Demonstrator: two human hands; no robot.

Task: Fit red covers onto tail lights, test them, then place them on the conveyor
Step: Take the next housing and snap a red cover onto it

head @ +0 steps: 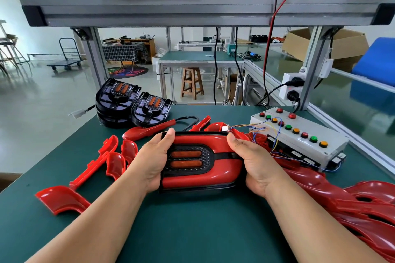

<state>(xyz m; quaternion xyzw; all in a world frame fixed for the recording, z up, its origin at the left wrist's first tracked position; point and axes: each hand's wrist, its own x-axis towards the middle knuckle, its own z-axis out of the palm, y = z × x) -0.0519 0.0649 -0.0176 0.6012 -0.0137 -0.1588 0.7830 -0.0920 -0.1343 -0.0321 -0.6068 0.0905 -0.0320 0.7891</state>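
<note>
Both forearms reach in over the green bench mat (181,226) as I hold a tail light (188,159) between my two hands at the middle of the bench. My left hand (152,162) grips its squared-off end, thumb hooked over the far edge and fingers curled underneath. My right hand (254,164) grips the rounded end the same way, thumb on the far rim. A glossy red cover (222,174) sits on the black housing, face up toward me, framing two amber lenses. The lamp's long axis runs left to right across the bench, with the curved end pointing to my right. Whether its underside touches the mat I cannot tell. A white connector (224,128) on thin coloured wires shows just beyond my right thumb. Loose red covers (62,198) lie scattered to my left, and a heap of red mouldings (352,205) is piled to my right. Behind that heap stands a grey test box (305,132) with red, green and amber buttons. Uncovered black tail lights (119,100) are stacked at the far left corner.
</note>
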